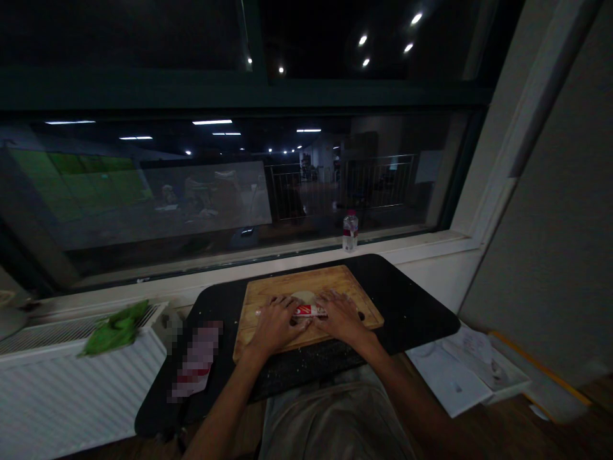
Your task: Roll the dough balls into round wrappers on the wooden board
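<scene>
two hands now: left hand (pixel 280 314) and right hand (pixel 339 313), apart, fingers laid over the ends of a tube (pixel 309 310) mid-way along the board (pixel 278 281), pale dough (pixel 304 297) also on the board!

Red and white mark the tube (pixel 309 310), cream the dough (pixel 304 296), tan the board (pixel 282 285), black the table (pixel 412 306).

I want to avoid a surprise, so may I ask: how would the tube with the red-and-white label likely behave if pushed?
The labelled tube would probably roll, as it looks long and rounded above the cutting board. It seems fairly stiff, since it looks straight between the left hand and right hand.
</scene>
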A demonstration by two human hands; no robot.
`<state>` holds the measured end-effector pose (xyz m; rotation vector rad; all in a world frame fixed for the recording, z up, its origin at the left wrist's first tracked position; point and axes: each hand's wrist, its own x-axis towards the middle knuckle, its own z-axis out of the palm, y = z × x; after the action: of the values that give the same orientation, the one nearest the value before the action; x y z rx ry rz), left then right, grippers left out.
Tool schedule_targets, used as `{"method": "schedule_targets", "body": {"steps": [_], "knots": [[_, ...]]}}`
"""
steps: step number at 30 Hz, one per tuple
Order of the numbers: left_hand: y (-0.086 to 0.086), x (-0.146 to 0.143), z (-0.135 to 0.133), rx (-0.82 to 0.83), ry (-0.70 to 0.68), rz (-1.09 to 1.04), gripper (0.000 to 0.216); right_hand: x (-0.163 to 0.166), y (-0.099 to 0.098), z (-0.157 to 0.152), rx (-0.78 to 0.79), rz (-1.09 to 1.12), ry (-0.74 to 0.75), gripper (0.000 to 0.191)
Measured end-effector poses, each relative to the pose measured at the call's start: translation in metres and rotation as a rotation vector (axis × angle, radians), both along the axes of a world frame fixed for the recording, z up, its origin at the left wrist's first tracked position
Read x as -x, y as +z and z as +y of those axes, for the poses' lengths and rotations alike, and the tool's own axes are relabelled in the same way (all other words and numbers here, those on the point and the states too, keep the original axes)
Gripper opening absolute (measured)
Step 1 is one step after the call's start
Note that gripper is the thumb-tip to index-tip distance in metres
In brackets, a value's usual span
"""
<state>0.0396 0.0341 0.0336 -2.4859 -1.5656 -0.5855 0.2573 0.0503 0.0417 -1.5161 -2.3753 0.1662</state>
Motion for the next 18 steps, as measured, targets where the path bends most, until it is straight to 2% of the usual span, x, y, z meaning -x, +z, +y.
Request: {"method": "schedule_targets", "body": {"steps": [3,6,11,15,18], "knots": [[0.000,-0.003,0.000,0.031,0.030,-0.017,0.037,0.001,-0.001,0.000,-0.016,0.005,-0.008,0.040],[0.001,-0.006,0.001,0.057,0.067,-0.017,0.041,-0.002,-0.005,0.001,-0.027,0.010,0.023,0.047],[0.006,-0.013,0.004,0.098,0.175,0.024,0.068,-0.005,-0.003,0.001,0.007,0.009,0.072,0.064],[0.007,-0.020,0.005,0.141,0.227,0.035,0.078,-0.006,0.002,-0.001,0.009,-0.005,0.076,0.063],[0.002,-0.018,0.005,0.149,0.230,0.045,0.077,-0.007,0.003,0.000,0.014,0.010,0.099,0.063]]}}
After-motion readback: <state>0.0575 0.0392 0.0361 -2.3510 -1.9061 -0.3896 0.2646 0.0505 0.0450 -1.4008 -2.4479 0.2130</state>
